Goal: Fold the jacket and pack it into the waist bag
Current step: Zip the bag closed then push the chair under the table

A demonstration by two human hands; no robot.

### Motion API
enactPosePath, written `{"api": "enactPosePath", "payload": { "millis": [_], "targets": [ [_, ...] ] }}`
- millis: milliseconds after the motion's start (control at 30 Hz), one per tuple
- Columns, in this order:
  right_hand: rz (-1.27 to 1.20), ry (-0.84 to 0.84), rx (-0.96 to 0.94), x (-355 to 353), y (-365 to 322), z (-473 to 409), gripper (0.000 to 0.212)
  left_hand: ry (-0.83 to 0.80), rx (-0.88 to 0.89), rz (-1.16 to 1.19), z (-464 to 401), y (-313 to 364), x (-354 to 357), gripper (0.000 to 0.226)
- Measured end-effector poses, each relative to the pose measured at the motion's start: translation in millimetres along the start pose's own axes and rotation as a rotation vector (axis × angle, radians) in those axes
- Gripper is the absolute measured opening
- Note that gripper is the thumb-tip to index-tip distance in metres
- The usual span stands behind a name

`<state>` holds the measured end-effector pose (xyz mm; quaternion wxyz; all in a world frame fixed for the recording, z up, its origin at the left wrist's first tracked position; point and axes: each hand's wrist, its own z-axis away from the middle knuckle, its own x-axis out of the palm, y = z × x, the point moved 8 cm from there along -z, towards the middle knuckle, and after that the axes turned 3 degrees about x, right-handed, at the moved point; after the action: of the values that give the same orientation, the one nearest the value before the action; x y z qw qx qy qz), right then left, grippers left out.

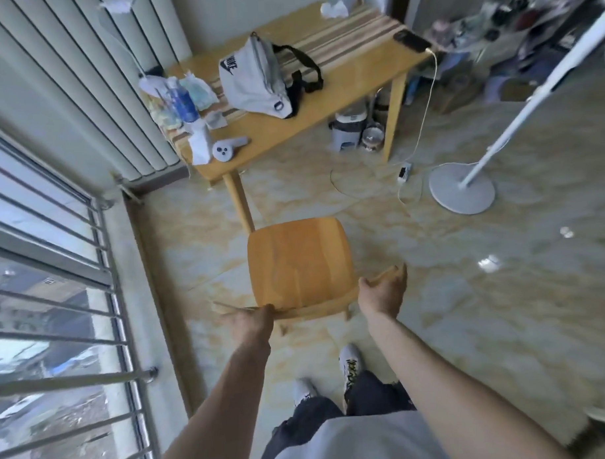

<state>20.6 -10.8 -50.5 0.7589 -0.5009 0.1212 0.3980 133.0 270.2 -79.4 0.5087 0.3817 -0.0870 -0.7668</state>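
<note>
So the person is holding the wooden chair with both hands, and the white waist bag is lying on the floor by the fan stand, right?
Not quite. The head view shows the white waist bag lying on the wooden table, not on the floor by the fan stand. The rest holds: the left hand and right hand both hold the wooden chair by its back.
</note>
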Motion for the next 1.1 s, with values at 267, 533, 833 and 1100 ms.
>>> {"api": "enactPosePath", "payload": {
  "millis": [267,533,833,1100],
  "targets": [
    [-0.585,-0.442,0.723,76,39,30,0.032,-0.301,-0.371,0.579,-4,-3,24,0.026],
    [-0.577,-0.537,0.958,83,17,14,0.01,-0.303,-0.458,0.586,-6,27,24,0.022],
    [-0.617,-0.688,0.884,114,-113,-48,0.026,-0.263,-0.496,0.675,-55,147,31,0.012],
    [-0.554,-0.685,0.841,135,-214,-116,0.053,-0.356,-0.453,0.653,-98,259,52,0.023]
  ]
}}
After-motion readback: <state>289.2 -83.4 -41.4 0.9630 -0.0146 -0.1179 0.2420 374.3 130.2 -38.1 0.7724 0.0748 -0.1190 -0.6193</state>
